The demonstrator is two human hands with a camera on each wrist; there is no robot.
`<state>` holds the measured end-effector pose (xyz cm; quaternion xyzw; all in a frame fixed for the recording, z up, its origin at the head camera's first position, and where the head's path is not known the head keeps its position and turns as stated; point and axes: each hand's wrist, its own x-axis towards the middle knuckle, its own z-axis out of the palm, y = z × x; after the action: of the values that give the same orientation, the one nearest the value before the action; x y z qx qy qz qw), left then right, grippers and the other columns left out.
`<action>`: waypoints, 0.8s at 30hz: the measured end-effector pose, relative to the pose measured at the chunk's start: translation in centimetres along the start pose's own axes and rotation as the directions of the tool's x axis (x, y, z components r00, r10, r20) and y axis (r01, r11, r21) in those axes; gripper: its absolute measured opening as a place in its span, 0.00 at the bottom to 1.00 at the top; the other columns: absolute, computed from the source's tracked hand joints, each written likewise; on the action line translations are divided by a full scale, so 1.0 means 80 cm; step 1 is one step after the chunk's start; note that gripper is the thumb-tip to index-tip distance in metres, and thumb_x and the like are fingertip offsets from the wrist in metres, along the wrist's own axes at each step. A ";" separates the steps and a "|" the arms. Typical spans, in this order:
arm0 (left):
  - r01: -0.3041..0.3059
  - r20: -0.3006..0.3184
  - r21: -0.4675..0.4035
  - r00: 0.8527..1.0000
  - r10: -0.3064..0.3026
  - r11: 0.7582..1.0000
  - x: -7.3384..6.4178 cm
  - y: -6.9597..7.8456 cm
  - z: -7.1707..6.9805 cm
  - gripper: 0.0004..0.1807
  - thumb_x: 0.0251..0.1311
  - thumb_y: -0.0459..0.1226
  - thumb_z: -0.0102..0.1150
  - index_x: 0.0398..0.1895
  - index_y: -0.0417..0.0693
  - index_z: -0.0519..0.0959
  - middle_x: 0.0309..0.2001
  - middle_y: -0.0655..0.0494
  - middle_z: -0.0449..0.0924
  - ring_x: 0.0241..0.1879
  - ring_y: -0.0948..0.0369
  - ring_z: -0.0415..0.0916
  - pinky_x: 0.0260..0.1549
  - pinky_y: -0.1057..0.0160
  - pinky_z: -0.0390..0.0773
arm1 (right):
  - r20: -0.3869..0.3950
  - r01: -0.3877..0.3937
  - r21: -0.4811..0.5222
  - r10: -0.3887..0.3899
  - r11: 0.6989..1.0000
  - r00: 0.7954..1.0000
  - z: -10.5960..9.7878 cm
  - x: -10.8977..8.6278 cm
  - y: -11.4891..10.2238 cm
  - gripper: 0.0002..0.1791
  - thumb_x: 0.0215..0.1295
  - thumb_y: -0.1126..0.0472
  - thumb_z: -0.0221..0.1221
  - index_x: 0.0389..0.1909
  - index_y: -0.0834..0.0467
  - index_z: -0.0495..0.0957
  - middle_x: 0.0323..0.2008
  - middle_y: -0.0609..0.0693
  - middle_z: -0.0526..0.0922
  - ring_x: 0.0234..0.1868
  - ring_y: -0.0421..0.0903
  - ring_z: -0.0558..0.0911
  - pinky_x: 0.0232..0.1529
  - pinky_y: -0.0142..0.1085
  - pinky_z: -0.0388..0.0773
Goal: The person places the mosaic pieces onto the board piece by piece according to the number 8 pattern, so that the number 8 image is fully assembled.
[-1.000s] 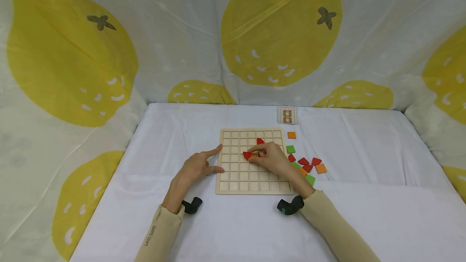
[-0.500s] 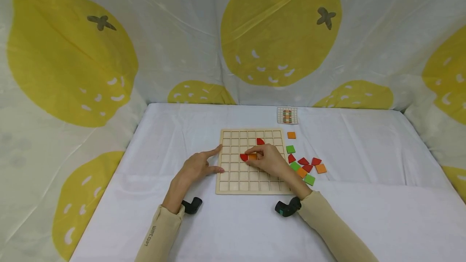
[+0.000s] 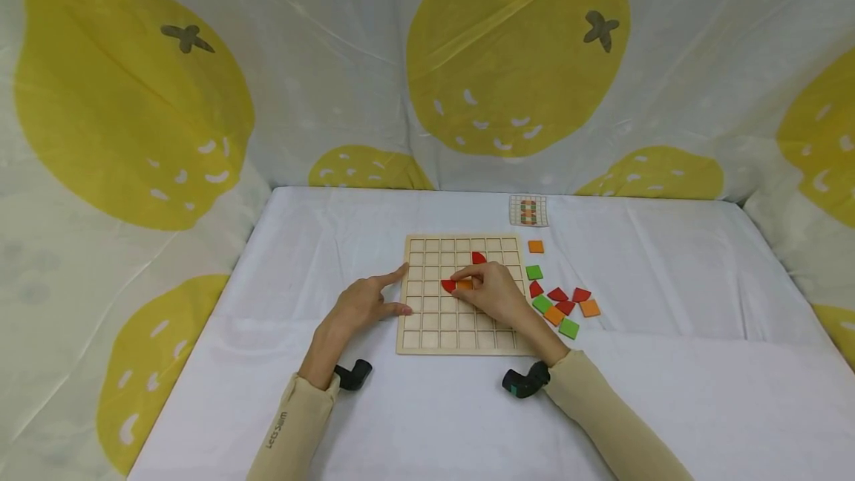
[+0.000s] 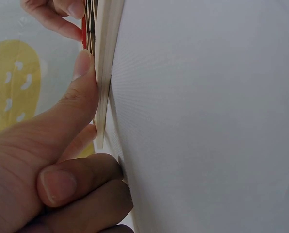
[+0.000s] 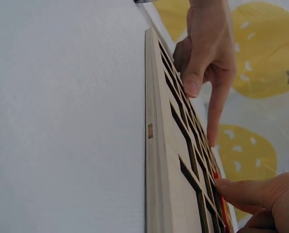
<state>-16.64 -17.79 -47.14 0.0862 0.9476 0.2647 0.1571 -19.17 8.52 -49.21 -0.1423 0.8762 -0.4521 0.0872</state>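
Note:
A square wooden grid board (image 3: 427,324) lies on the table. My right hand (image 3: 496,294) pinches a red quarter-circle tile (image 3: 447,286) between thumb and forefinger, low over a cell near the board's middle. Right beside that tile, an orange square tile (image 3: 464,284) shows partly under the fingers. Another red quarter-circle tile (image 3: 478,257) sits in a cell farther back. My left hand (image 3: 361,306) rests at the board's left edge, thumb and forefinger spread apart along it. In the left wrist view its thumb (image 4: 81,80) touches the rim while other fingers curl below.
Loose red tiles (image 3: 565,308), green tiles (image 3: 569,328) and orange tiles (image 3: 590,308) lie right of the board. A small printed pattern card (image 3: 528,211) is at the back. White cloth (image 3: 320,243) covers the table, with a lemon-print curtain (image 3: 361,58) behind.
My right hand has shifted slightly left with the red quarter-circle tile, bringing it down at a cell left of the orange square. My left hand has stayed at the board's edge.

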 end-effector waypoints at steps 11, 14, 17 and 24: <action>-0.008 -0.001 0.004 1.000 0.008 1.000 -0.001 0.001 0.000 0.49 0.57 0.53 0.72 0.81 0.62 0.59 0.17 0.60 0.61 0.21 0.64 0.56 0.25 0.64 0.60 | -0.035 -0.035 0.009 0.035 0.999 0.999 -0.027 -0.004 0.009 0.12 0.63 0.57 0.73 0.46 0.55 0.90 0.15 0.44 0.60 0.18 0.41 0.60 0.23 0.31 0.56; -0.011 -0.004 0.002 1.000 0.011 1.000 -0.002 0.001 0.000 0.49 0.57 0.53 0.72 0.81 0.61 0.59 0.16 0.61 0.60 0.21 0.64 0.56 0.25 0.64 0.60 | -0.038 -0.050 0.044 0.052 0.998 0.998 -0.048 -0.006 0.015 0.14 0.64 0.58 0.72 0.49 0.56 0.89 0.16 0.45 0.59 0.18 0.41 0.59 0.21 0.31 0.55; -0.013 -0.006 0.001 1.000 0.013 1.000 -0.002 0.001 0.000 0.49 0.57 0.53 0.72 0.81 0.61 0.59 0.16 0.61 0.60 0.21 0.64 0.56 0.25 0.65 0.60 | -0.033 -0.061 0.071 0.064 0.996 0.997 -0.071 -0.007 0.024 0.15 0.64 0.58 0.72 0.50 0.57 0.88 0.17 0.46 0.58 0.18 0.42 0.57 0.21 0.32 0.54; -0.024 -0.008 0.008 1.000 0.024 1.000 -0.003 -0.001 0.000 0.50 0.57 0.53 0.72 0.81 0.60 0.59 0.16 0.62 0.58 0.21 0.64 0.55 0.25 0.65 0.59 | -0.038 -0.090 0.044 0.092 0.995 0.995 -0.118 -0.010 0.049 0.16 0.66 0.57 0.70 0.53 0.58 0.87 0.18 0.46 0.57 0.17 0.42 0.55 0.19 0.32 0.54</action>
<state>-16.45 -17.90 -47.09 0.0971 0.9480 0.2633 0.1499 -21.74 18.18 -46.93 -0.0912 0.8736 -0.4688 0.0932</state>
